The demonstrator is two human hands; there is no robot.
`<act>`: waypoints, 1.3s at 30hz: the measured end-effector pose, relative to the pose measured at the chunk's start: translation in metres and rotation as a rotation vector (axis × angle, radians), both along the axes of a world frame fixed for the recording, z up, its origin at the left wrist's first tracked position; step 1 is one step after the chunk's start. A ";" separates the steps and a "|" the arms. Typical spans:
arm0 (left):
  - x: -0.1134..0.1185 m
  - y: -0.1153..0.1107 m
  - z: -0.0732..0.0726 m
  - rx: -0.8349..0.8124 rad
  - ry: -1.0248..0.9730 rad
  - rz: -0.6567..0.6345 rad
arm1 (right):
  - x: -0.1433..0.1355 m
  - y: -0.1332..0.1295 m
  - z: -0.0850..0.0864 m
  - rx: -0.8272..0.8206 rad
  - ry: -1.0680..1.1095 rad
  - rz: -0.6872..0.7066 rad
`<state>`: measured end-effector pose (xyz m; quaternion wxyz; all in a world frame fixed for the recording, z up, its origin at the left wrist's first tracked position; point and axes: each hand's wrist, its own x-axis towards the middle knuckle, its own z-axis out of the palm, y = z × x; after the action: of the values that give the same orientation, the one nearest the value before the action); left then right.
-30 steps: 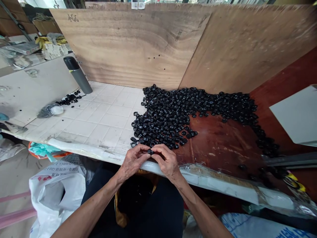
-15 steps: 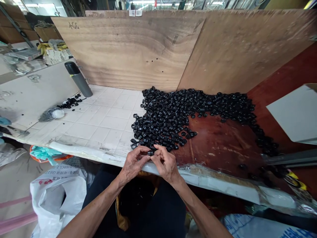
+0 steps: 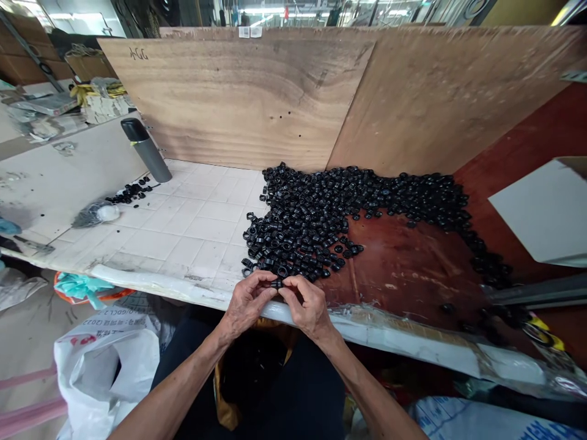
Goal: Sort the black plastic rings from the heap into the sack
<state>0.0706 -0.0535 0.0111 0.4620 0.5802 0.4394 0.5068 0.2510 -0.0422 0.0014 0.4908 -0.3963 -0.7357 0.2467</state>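
Observation:
Between my two hands, at the front edge of the table, is a small black plastic part (image 3: pixel 277 283). My left hand (image 3: pixel 250 300) pinches it from the left with thumb and fingertips. From the other side my right hand (image 3: pixel 306 304) grips it between thumb and forefinger. Whether it is one piece or two fitted together is too small to tell. Just beyond my fingers lies a large heap of black ring-shaped plastic parts (image 3: pixel 298 229), spreading back to the wooden board and off to the right.
A grey bottle (image 3: pixel 149 153) leans at the back left, near a clear plastic bag (image 3: pixel 95 214) and some loose black pieces (image 3: pixel 129 192). A wooden board (image 3: pixel 238 104) closes off the back. At right is a white box (image 3: pixel 541 211). Below the edge hangs a white sack (image 3: pixel 107 366).
My right forefinger and thumb have closed in on the black part, which now sits pinched between both hands. The camera view has tilted slightly.

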 end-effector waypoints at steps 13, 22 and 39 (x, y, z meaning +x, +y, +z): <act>0.000 -0.004 -0.004 -0.048 -0.015 0.011 | 0.000 -0.003 0.007 0.049 -0.138 0.010; -0.001 -0.002 -0.001 -0.085 -0.034 -0.031 | 0.000 -0.001 0.002 0.016 -0.029 -0.010; -0.038 -0.096 -0.027 -0.310 -0.054 -0.130 | -0.047 -0.111 0.003 -0.518 0.130 -0.076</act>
<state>0.0330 -0.1492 -0.0159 0.5896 0.5151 0.4613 0.4175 0.2042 -0.1537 0.0047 0.4280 -0.5196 -0.5996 0.4328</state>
